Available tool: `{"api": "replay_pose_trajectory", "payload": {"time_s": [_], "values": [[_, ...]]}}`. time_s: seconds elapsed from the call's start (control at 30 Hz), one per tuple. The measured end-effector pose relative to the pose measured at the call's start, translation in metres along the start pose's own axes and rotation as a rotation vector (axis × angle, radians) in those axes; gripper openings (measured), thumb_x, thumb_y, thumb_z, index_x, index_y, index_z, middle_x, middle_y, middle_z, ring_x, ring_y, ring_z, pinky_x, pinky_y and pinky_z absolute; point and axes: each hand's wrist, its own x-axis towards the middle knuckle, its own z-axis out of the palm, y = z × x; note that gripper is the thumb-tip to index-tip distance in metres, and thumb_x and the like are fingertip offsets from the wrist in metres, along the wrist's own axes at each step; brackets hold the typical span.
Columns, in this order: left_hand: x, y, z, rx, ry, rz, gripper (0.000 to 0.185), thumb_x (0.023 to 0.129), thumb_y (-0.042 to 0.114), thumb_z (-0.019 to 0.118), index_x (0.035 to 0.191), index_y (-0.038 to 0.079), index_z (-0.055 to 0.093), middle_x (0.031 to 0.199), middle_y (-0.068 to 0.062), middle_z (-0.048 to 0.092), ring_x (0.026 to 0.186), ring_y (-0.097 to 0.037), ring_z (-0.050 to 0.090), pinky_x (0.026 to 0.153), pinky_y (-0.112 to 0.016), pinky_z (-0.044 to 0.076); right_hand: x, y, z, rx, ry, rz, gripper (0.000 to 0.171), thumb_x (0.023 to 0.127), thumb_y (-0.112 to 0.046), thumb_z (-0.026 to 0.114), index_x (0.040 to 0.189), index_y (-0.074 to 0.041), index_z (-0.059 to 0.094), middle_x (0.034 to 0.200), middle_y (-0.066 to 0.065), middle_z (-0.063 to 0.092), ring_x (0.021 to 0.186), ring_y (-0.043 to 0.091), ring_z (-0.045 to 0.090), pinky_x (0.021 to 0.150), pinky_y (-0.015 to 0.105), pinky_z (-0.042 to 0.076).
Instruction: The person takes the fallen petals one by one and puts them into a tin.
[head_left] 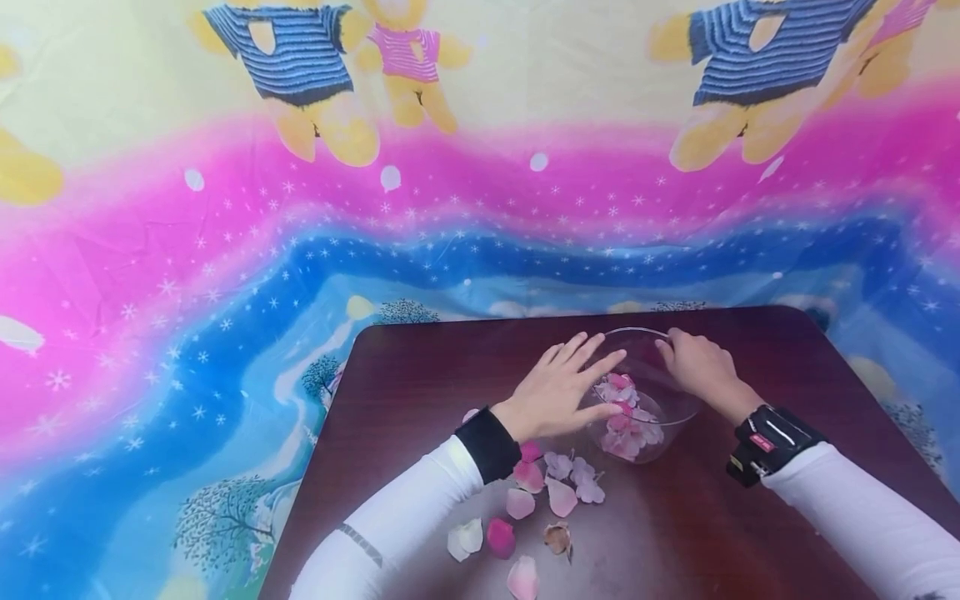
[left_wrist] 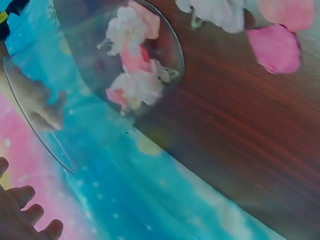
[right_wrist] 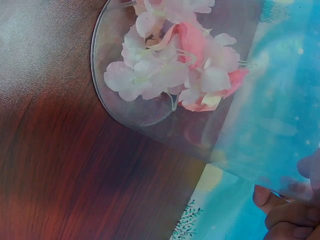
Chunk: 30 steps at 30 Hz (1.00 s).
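Both arms wear long white sleeves that reach down to the wrists. The left sleeve [head_left: 390, 525] ends in a plain black cuff [head_left: 489, 443] and carries a thin grey band partway up the forearm. The right sleeve [head_left: 870, 517] meets a black wrist strap [head_left: 767, 442] holding a boxy black device with a small red label and what may be a yellowish tab at its edge. The left hand [head_left: 558, 392] and right hand [head_left: 697, 364] are bare, with no rings or gloves.

clear glass bowl [head_left: 678, 404], pink petals [head_left: 626, 421] inside
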Motion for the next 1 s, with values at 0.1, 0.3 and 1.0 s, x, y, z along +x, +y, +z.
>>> {"api": "replay_pose_trajectory", "payload": {"time_s": [0.1,0.3,1.0], "values": [[-0.007,-0.01,0.002,-0.013,0.01,-0.024,0.078,0.098,0.069,0.042,0.163,0.036,0.012,0.17,-0.005,0.02,0.159,-0.026,0.017,0.127,-0.046,0.024,-0.001,0.0,-0.002,0.001,0.007,-0.004,0.035,0.106,-0.031,0.046,0.105,0.002,0.058,0.078,0.02,0.064,0.076,0.041,0.066,0.054,0.052,0.047],[-0.024,-0.026,0.009,-0.068,0.018,-0.063,0.077,0.099,0.067,0.043,0.163,0.035,0.016,0.17,-0.007,0.022,0.158,-0.028,0.019,0.126,-0.047,0.027,-0.002,0.002,-0.003,0.0,0.003,-0.006,0.035,0.106,-0.031,0.045,0.104,0.001,0.058,0.074,0.017,0.061,0.075,0.039,0.065,0.053,0.049,0.046],[-0.094,-0.115,0.069,-0.312,-0.057,-0.396,0.063,0.103,0.043,0.054,0.158,0.019,0.035,0.158,-0.02,0.04,0.145,-0.04,0.04,0.111,-0.06,0.042,-0.002,-0.002,-0.002,-0.009,0.008,-0.006,0.034,0.106,-0.031,0.047,0.102,0.001,0.057,0.071,0.015,0.06,0.072,0.037,0.065,0.052,0.047,0.045]]}}
